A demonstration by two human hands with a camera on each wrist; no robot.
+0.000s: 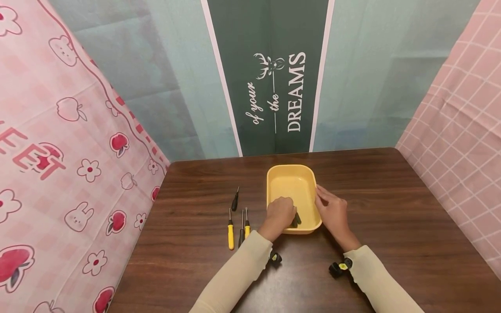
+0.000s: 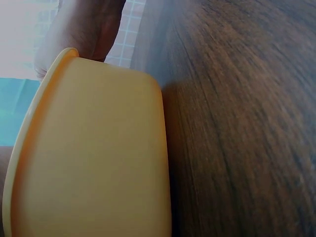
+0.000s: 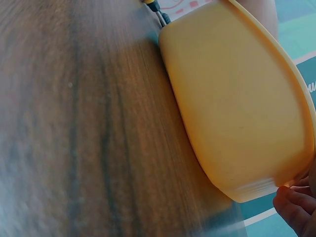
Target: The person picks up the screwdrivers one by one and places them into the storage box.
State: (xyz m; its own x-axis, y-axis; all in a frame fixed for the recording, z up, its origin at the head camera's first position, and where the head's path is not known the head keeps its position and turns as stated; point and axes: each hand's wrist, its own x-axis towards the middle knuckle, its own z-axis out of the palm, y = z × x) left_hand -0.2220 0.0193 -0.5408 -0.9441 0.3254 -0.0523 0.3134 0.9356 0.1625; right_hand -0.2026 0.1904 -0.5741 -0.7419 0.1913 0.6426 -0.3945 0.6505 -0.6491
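Observation:
A yellow plastic tub [image 1: 307, 198] stands on the wooden table in the head view. My left hand [image 1: 281, 211] reaches over its left rim, fingers curled down around a dark-handled tool [image 1: 293, 223]. Another dark stick-like piece [image 1: 298, 218] shows beside it on the tub floor; the fingertips and most of both pieces are hidden. At the right wall my right hand [image 1: 332, 211] pinches the rim between thumb and fingers. In the right wrist view, fingertips [image 3: 284, 193] touch the tub's far corner. The left wrist view shows mostly the outer tub wall [image 2: 98, 143].
Left of the tub, screwdrivers lie on the table [image 1: 188, 191]: a small black one [image 1: 235, 202], a yellow-handled one [image 1: 231, 234], another black one [image 1: 241, 234] and a second yellow one [image 1: 247, 228], partly behind the left sleeve. Hanging cloths enclose the table's back and sides.

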